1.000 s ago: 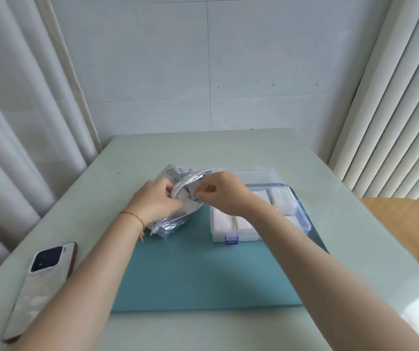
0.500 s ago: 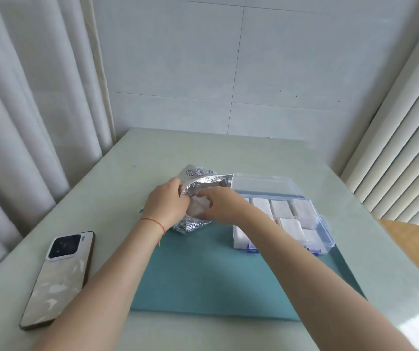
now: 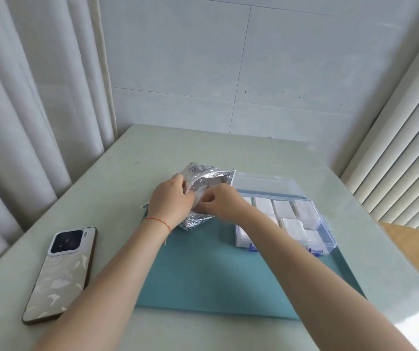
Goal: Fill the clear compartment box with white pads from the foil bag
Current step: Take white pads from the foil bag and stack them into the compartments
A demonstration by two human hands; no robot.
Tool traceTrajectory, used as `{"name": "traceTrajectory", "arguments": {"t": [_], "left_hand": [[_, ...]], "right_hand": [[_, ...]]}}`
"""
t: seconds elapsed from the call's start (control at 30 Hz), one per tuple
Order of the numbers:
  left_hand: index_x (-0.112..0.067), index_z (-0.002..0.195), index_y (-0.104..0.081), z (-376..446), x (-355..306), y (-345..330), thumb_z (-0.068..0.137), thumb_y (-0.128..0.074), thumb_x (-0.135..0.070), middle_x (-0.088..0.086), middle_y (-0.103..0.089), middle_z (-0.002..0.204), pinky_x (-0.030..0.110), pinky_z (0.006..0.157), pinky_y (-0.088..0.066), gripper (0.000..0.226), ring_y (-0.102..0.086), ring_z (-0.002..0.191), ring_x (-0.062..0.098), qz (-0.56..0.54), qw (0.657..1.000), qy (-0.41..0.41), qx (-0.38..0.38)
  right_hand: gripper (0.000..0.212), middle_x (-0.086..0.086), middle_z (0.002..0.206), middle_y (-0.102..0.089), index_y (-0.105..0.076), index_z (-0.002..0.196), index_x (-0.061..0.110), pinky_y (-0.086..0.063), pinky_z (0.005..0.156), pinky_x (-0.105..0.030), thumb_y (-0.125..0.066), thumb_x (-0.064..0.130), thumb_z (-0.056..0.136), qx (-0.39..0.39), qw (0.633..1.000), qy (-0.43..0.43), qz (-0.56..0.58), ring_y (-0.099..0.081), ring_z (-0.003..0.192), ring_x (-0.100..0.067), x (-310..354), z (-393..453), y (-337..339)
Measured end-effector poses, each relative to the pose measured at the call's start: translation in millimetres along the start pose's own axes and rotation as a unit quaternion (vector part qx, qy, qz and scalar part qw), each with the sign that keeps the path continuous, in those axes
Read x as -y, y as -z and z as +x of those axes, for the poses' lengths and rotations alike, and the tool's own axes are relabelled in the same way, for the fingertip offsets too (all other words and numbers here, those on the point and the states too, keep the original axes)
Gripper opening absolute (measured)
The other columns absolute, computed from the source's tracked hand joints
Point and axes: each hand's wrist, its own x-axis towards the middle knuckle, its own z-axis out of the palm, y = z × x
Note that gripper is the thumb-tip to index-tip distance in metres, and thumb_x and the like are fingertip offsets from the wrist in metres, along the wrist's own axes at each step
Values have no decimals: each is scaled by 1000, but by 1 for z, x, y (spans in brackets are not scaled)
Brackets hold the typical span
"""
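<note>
**Both hands at the mouth of the foil bag**

Head view: the left hand [image 3: 171,201] grips the near edge of the foil bag [image 3: 204,177], fingers curled round the crinkled foil, holding its mouth wide. The bag lies on the far left corner of the teal mat [image 3: 218,269], just beside the clear box [image 3: 326,230]. The right hand [image 3: 222,205] sits at the bag's mouth with fingers bent — its grip looks pinched on something white there, but whether that is a pad I cannot tell. The box stands open on the mat, lid back, and white pads [image 3: 293,226] fill several compartments. A phone [image 3: 61,274] lies face down on the counter [image 3: 254,158], well left of the mat.
</note>
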Motion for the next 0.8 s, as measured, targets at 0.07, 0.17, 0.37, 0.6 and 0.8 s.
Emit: {"name": "traceTrajectory", "arguments": {"t": [0.07, 0.17, 0.37, 0.6, 0.8], "left_hand": [[-12, 79, -47, -1, -2, 2, 86, -54, -16, 3, -51, 72, 35, 58, -27, 11, -46, 73, 32, -1, 1000, 4, 1], [-18, 71, -38, -1, -2, 4, 87, -55, -20, -2, -47, 68, 35, 56, -27, 24, -45, 72, 31, 11, 1000, 10, 3], [-16, 86, -50, 0, -4, 5, 88, -55, -22, 1, -56, 85, 32, 66, -36, 8, -51, 82, 29, 9, 1000, 5, 20], [-28, 98, -61, -9, -22, 9, 74, -60, -36, -7, -61, 99, 23, 77, -44, 25, -58, 86, 9, -193, 980, -27, 51], [-6, 87, -69, -12, -28, 15, 77, -67, -40, 6, -55, 70, 28, 62, -37, 35, -45, 64, 11, -282, 953, -39, 109]], "right_hand": [[32, -7, 68, -46, -63, 84, -9, -30, 58, -28, -69, 22, 82, -14, 999, -12, 27, -38, 63, -15, 2, 1, -1], [16, 0, 68, -57, -69, 81, 3, -38, 57, -24, -65, 18, 84, -43, 996, -28, 75, -46, 62, -13, 4, -2, 7], [13, -3, 66, -68, -63, 72, 9, -43, 57, -21, -54, 10, 81, -120, 970, -37, 209, -53, 56, -12, 7, -22, 45], [8, -6, 72, -70, -55, 83, 10, -38, 52, -27, -57, 3, 87, -66, 950, -19, 305, -65, 59, -21, 1, -40, 64], [5, -6, 69, -69, -60, 85, 9, -39, 50, -24, -63, 9, 89, -62, 949, 0, 309, -62, 60, -21, 7, -41, 59]]}}
